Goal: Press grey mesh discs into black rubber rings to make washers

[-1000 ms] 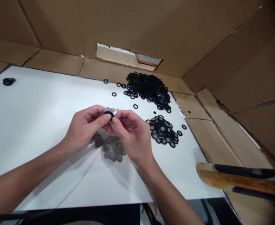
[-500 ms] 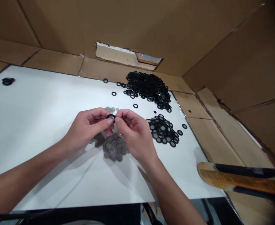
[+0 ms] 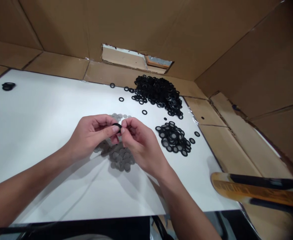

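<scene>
Left hand: [image 3: 91, 135] curled up off the board, thumb and fingers pinching the black rubber ring [image 3: 117, 126].
Right hand: [image 3: 143, 146] pinching the same ring from the other side, fingertips bunched on its edge.
Held ring: between both hands, above the middle of the board, lying nearly edge-on. Its centre is mostly hidden, so can't tell if anything sits inside.
Grey discs: pile of thin mesh discs [image 3: 120, 158] right under the hands, a few more just beyond them.
Filled rings: smaller pile of black rings with grey centres [image 3: 172, 138], right of the hands.
Loose rings: big heap of empty black rings [image 3: 158, 95] at the far edge, strays around it. Far more of these than filled ones.
Left corner: small black clump [image 3: 8, 86] on the board.
Rest: white board [image 3: 36, 110] inside a cardboard lining [image 3: 136, 33], blurred yellow-and-black strip [image 3: 256, 191] at lower right.
</scene>
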Demonstrator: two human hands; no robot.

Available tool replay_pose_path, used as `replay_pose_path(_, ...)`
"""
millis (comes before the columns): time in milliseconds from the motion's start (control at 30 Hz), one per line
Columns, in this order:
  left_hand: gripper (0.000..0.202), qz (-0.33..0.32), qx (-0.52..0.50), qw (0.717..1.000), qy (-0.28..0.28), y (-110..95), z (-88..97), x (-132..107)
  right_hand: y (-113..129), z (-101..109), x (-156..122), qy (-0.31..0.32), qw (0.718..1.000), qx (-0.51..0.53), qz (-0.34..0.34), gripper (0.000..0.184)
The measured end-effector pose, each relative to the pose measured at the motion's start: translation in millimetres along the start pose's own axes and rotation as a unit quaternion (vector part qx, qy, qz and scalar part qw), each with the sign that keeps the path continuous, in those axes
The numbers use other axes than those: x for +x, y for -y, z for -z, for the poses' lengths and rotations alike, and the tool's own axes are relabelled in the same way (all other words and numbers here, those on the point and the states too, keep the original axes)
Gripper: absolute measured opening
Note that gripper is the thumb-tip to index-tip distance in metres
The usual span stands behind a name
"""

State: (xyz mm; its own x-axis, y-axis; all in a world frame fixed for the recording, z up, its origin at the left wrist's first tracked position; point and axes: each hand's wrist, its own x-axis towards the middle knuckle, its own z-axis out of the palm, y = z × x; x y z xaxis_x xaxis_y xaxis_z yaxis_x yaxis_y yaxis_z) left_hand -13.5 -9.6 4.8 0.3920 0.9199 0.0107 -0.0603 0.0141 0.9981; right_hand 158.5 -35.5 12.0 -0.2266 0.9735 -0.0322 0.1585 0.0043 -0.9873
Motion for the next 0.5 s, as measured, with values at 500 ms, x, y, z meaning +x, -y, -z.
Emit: replay_pose_path(500, 0.011, -0.001, -0.045, 0.995, -0.091, 6.6, -7.9, -0.5, -6.4, -9.1, 1.1, -0.076, 0.996, -0.004, 0.056, 0.01)
